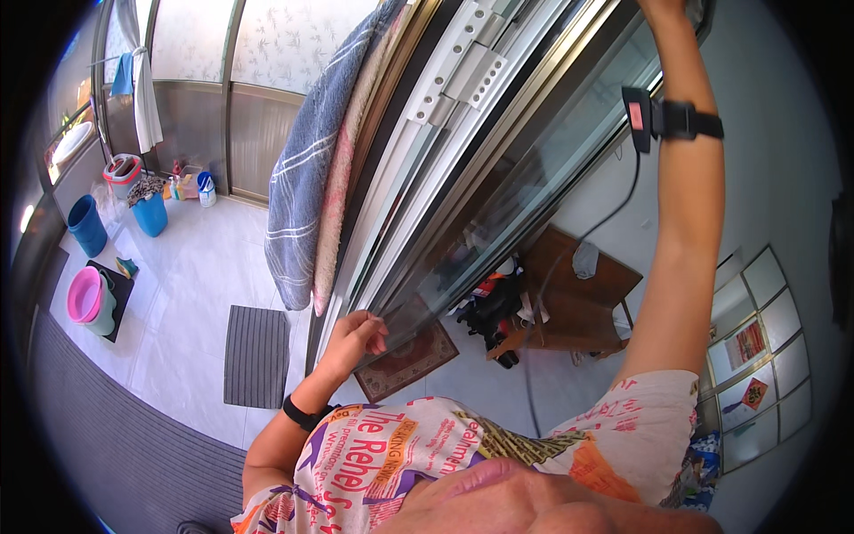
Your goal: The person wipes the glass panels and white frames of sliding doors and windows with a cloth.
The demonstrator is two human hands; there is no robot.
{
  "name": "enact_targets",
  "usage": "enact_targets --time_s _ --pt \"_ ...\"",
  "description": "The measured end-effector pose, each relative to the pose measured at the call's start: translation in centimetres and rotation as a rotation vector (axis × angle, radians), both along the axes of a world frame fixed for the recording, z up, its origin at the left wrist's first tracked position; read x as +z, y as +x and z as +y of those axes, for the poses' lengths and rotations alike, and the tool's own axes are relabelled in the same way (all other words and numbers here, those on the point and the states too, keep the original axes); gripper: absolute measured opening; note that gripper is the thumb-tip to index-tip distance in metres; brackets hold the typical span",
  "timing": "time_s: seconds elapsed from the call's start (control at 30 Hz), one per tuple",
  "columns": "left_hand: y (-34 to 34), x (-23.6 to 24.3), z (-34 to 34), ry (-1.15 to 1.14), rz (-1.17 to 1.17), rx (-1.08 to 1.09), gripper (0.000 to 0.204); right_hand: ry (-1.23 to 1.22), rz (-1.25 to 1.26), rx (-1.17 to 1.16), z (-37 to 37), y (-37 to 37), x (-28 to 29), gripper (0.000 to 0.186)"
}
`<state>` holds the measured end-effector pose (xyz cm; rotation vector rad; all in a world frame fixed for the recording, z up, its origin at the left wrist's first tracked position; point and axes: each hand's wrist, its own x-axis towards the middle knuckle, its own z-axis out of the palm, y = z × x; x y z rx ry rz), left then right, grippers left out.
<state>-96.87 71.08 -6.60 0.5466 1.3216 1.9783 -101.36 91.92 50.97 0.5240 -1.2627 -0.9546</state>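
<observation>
My left hand (358, 342) is low beside the aluminium frame of a glass sliding door (458, 80), its fingers curled; what they hold, if anything, I cannot make out. My right arm reaches up along the door, and my right hand (663, 11) is cut off at the top edge, so its fingers are hidden. A strapped black device on that forearm has a cable (583, 236) hanging down. A folded blue striped cloth (307, 205) and a pink one (334, 222) hang beside the frame, above my left hand.
Buckets (87, 227), bottles and grey mats (255, 356) lie on the tiled floor to the left, near frosted panes (276, 40). Beyond the door are a patterned rug (400, 365), wooden furniture (569, 267) with dark items, and a gridded window (774, 338) at far right.
</observation>
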Motion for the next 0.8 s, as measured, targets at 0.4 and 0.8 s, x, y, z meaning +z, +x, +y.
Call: enact_targets --time_s 0.4,0.8 --pt "0.8 -1.5 -2.1 -0.032 -0.067 0.108 0.026 0.010 -0.653 0.057 0.4 2.6 -19.7 0.027" --pt "1.5 -3.1 -5.8 0.011 -0.163 0.263 0.024 -0.266 -0.008 0.003 2.0 -3.0 11.1 0.028"
